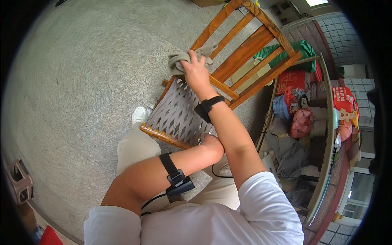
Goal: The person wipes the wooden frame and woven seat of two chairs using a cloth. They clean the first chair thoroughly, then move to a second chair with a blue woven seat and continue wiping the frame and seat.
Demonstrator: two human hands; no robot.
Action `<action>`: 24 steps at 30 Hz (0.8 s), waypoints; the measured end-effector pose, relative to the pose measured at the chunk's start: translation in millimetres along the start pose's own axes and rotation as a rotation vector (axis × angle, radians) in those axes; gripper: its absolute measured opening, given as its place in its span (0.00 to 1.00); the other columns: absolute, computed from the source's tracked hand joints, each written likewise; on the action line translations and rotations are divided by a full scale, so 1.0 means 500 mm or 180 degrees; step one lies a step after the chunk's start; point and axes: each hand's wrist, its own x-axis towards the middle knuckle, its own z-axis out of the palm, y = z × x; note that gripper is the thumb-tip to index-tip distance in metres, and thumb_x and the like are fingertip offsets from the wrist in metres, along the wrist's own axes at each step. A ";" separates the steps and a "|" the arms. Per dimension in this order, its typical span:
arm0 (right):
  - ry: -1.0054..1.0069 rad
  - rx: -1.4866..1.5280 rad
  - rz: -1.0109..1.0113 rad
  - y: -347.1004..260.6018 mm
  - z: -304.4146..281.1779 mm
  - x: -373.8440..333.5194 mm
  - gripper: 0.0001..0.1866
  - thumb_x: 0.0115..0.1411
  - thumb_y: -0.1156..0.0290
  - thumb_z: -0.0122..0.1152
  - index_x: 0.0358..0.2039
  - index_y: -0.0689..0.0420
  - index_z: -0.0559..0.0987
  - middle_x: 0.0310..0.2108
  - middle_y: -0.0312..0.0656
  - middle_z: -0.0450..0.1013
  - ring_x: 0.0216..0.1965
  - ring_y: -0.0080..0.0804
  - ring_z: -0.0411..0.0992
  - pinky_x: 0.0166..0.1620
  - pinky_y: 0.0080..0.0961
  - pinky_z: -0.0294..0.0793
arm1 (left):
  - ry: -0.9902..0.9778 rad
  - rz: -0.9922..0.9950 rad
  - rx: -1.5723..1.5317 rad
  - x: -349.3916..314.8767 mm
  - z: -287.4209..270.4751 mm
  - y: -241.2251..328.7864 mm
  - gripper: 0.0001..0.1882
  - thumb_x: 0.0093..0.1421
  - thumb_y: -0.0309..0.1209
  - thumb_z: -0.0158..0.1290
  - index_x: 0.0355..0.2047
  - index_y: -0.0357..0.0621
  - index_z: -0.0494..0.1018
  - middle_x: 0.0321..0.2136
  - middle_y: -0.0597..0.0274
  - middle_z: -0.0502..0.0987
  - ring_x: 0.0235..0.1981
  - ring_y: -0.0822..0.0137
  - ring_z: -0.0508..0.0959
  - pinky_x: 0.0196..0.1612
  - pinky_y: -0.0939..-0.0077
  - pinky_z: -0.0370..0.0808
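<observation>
While the right hand (196, 71) grips a bunched grey cloth (179, 59), the wooden chair (245, 49) lies tipped, backrest pointing upper right.

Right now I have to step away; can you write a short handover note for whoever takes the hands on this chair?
Right hand: presses a grey-green cloth against the wooden chair at the rear edge of the seat, where the backrest meets it.
Left hand: mostly hidden behind the right forearm, at the front rail of the woven seat, seemingly steadying the chair; grip cannot be told.
Chair stands on the stone floor, beside a cluttered shelf.
Done: cannot tell how much is wiped.
Left: probably slats, rails, legs.
</observation>
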 end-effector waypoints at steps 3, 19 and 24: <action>-0.0068 -0.0084 -0.0237 0.048 -0.001 -0.052 0.18 0.51 0.78 0.54 0.41 0.45 0.78 0.63 0.39 0.58 0.53 0.58 0.65 0.44 0.39 0.79 | -0.0144 0.0298 -0.0344 0.003 -0.007 0.004 0.17 0.56 0.27 0.49 0.46 0.42 0.74 0.47 0.52 0.77 0.45 0.53 0.79 0.49 0.51 0.71; -0.0767 -0.0748 0.0698 0.210 -0.141 -0.331 0.17 0.48 0.79 0.58 0.40 0.50 0.77 0.56 0.49 0.63 0.52 0.52 0.67 0.46 0.40 0.77 | 0.0314 0.0231 -0.0191 -0.004 -0.019 -0.001 0.18 0.56 0.30 0.50 0.48 0.45 0.73 0.41 0.51 0.77 0.45 0.53 0.78 0.45 0.53 0.71; 0.0236 -0.0124 0.0072 0.130 -0.168 -0.166 0.23 0.42 0.83 0.63 0.42 0.53 0.77 0.54 0.49 0.64 0.52 0.54 0.66 0.48 0.42 0.75 | 0.0354 0.0244 -0.0031 -0.004 -0.015 -0.002 0.16 0.56 0.29 0.49 0.46 0.44 0.73 0.41 0.50 0.78 0.44 0.54 0.79 0.44 0.53 0.72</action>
